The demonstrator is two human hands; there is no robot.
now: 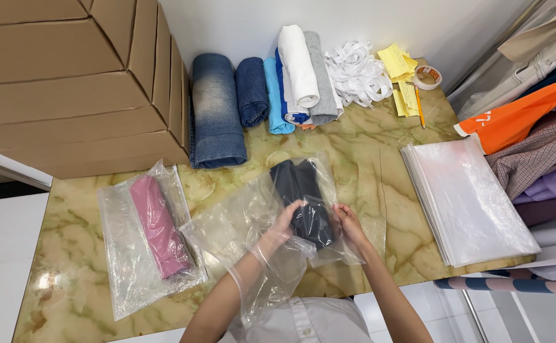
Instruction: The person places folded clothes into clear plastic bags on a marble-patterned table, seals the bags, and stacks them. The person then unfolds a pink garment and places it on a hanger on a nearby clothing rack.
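I see the dark rolled garment (303, 200) mid-table inside a clear plastic bag (252, 222). My left hand (284, 219), sleeved in the bag, grips it from seven o'clock; my right hand (349, 223) pinches the bag's edge at four o'clock.

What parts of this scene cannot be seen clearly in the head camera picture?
- Left hand: inside the clear plastic bag; its grip on the dark rolled garment is blurred by the film.
- Right hand: fingertips hidden behind the garment.
- Yellow notes: writing too small.
- Cardboard boxes: cut off by the top and left edges.
- Hanging clothes: cut off by the right edge.
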